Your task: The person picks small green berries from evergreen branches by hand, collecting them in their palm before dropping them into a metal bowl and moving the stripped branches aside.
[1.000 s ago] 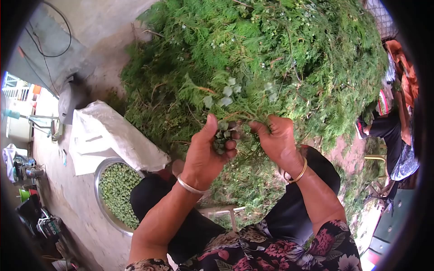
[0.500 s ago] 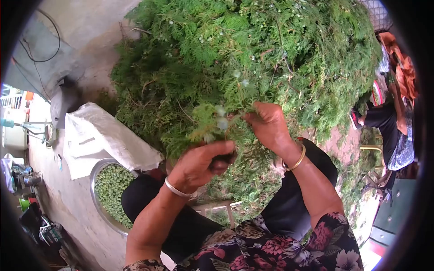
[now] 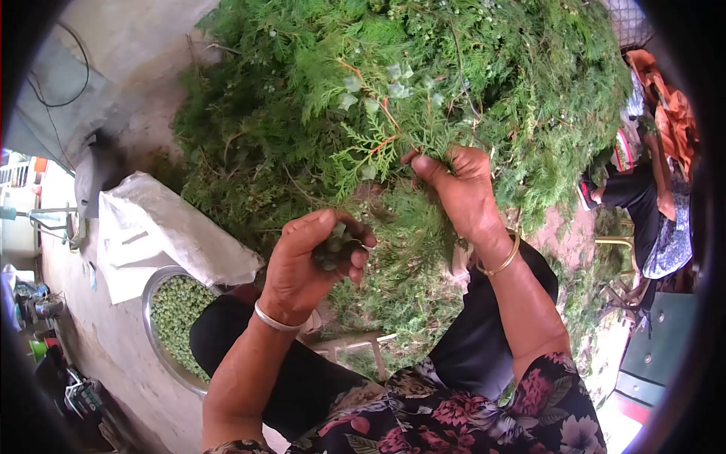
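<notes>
My right hand (image 3: 457, 185) pinches a leafy green sprig (image 3: 382, 136) with an orange-brown stem and several pale green cones, held up in front of the large heap of cut branches (image 3: 544, 98). Lower and to the left, my left hand (image 3: 314, 261) is curled around some green cones (image 3: 333, 246), which show between its thumb and fingers. The two hands are apart. Beyond my left forearm, a round metal basin (image 3: 151, 325) holds many small green cones (image 3: 179, 310).
A white sack (image 3: 170, 227) lies beside the basin. At the right, another person (image 3: 643, 193) sits near orange cloth (image 3: 665, 106). A dark green box (image 3: 658, 340) stands at the lower right. Part of a wooden frame (image 3: 355, 344) shows between my legs.
My left hand has moved down and away from the sprig, its fingers loosening so the cones show. My right hand has risen slightly, with the sprig now standing up and clearly visible.
</notes>
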The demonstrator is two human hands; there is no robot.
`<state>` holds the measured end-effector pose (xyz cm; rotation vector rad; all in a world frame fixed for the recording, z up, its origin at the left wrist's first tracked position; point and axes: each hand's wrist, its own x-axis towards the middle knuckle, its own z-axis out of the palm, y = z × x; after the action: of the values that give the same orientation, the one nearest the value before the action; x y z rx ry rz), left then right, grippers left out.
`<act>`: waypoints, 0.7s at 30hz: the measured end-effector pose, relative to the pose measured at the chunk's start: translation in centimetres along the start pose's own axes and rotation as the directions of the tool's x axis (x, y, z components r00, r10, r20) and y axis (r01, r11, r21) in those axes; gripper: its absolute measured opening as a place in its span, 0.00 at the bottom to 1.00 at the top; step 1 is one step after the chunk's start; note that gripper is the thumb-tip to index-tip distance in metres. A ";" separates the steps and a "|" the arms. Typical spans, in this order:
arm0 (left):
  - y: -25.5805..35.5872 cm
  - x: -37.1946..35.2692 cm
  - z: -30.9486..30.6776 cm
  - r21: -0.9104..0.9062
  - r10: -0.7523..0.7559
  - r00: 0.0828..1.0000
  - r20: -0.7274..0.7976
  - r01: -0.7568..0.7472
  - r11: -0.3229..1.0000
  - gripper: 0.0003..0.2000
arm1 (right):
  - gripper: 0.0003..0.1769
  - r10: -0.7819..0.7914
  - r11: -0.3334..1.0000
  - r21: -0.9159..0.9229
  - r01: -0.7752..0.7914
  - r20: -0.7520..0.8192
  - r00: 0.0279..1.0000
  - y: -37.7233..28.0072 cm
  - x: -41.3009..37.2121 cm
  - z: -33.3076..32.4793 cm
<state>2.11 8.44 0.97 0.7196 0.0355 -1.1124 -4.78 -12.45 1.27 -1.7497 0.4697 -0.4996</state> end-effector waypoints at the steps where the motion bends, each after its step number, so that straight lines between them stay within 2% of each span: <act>1: 0.2 -0.1 0.5 0.001 -0.005 0.999 -0.050 0.005 1.000 0.15 | 0.07 -0.053 0.999 -0.004 0.053 0.000 0.999 0.0 0.0 0.2; 2: 0.4 -0.1 0.2 0.007 0.004 0.999 -0.053 -0.004 1.000 0.15 | 0.07 -0.060 0.998 0.004 0.060 0.004 0.998 0.3 0.0 0.1; 4: 1.0 -0.3 -1.0 -0.020 -0.024 0.998 0.050 0.025 0.999 0.14 | 0.06 -0.030 0.990 -0.141 0.030 0.001 1.000 1.0 0.1 -0.3; 5: 1.6 -0.5 -1.4 -0.011 -0.016 0.999 0.046 0.017 1.000 0.14 | 0.06 -0.038 0.991 -0.131 0.038 0.004 0.999 1.0 0.1 -0.4; 7: 3.5 -1.0 -1.9 0.131 0.169 0.985 0.035 -0.172 0.976 0.13 | 0.07 -0.065 0.983 -0.171 0.064 0.000 0.998 0.4 0.0 -0.4; 9: 5.6 -2.7 -2.2 0.229 0.348 0.936 -0.044 -0.330 0.916 0.12 | 0.08 -0.078 0.988 -0.134 0.077 -0.005 0.997 0.3 0.1 -0.4; 11: 8.2 -5.0 -3.5 0.415 0.530 0.841 -0.107 -0.447 0.793 0.15 | 0.12 -0.075 0.988 -0.136 0.073 -0.004 0.997 -0.3 0.1 -0.5; 13: 10.3 -8.2 -4.5 0.607 0.677 0.708 -0.200 -0.453 0.653 0.15 | 0.15 -0.059 0.991 -0.118 0.056 -0.016 0.998 1.0 0.3 -0.6; 14: 10.8 -9.9 -5.0 0.671 0.726 0.628 -0.280 -0.413 0.616 0.13 | 0.18 -0.035 0.993 -0.110 0.031 -0.032 0.999 1.3 0.4 -0.7; 15: 11.1 -11.8 -6.7 0.767 0.763 0.543 -0.350 -0.301 0.566 0.14 | 0.18 -0.043 0.994 -0.099 0.039 -0.038 0.998 1.0 0.4 -0.7; 17: 10.7 -15.8 -10.3 0.916 0.826 0.435 -0.357 -0.011 0.402 0.18 | 0.22 -0.216 0.944 -0.267 0.192 -0.062 0.975 0.4 0.1 -0.9; 18: 10.7 -17.5 -11.7 0.936 0.826 0.448 -0.343 0.238 0.260 0.21 | 0.22 -0.221 0.945 -0.261 0.196 -0.070 0.973 0.6 0.0 -0.9; 19: 10.6 -19.5 -15.3 0.841 0.829 0.507 -0.237 0.533 -0.086 0.25 | 0.21 -0.231 0.946 -0.246 0.209 -0.063 0.971 1.1 -0.1 -0.8; 21: 9.1 -21.8 -17.0 0.549 0.815 0.577 -0.057 0.699 -0.457 0.26 | 0.21 -0.251 0.946 -0.228 0.232 -0.055 0.967 1.2 -0.3 -0.7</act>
<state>4.93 37.39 0.50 3.1563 -0.3713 0.2619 -5.48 -13.10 0.25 -2.0193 0.3815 -0.7198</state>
